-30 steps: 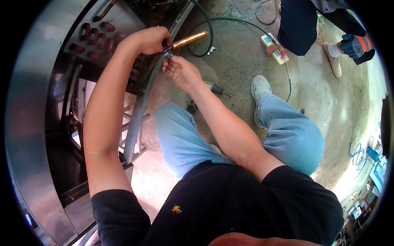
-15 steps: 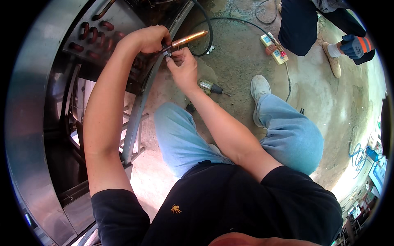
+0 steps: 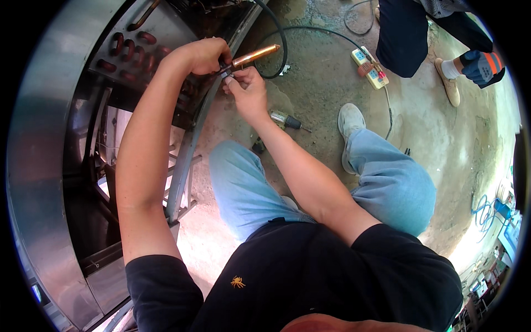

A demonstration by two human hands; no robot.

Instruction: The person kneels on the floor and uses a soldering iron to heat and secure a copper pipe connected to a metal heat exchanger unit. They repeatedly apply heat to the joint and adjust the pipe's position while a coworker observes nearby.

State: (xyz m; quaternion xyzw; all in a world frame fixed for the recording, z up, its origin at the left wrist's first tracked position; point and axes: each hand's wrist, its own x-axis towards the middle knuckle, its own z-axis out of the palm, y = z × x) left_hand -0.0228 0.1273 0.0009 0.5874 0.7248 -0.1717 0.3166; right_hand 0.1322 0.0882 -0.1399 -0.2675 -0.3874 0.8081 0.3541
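Observation:
A shiny copper cylinder with a tapered tip (image 3: pixel 256 56), like a refrigeration filter drier, juts out past the edge of a metal frame. At its inner end sits a small grey metal piece (image 3: pixel 226 73). My left hand (image 3: pixel 209 55) reaches over from the left with its fingers curled down beside that end; what they grip is hidden. From below, my right hand (image 3: pixel 248 90) pinches the small grey piece between thumb and fingers, just under the cylinder.
The steel cabinet (image 3: pixel 36 166) stands at left, with copper return bends (image 3: pixel 129 50) and a metal frame rail (image 3: pixel 185 166). On the floor are a cordless drill (image 3: pixel 285 119), a power strip (image 3: pixel 370 67) and a black cable (image 3: pixel 326 29). A person's gloved hand (image 3: pixel 480 65) shows at upper right.
Both hands stay at the copper cylinder's inner end, with only a slight shift of the fingers. The whole view has moved a few pixels.

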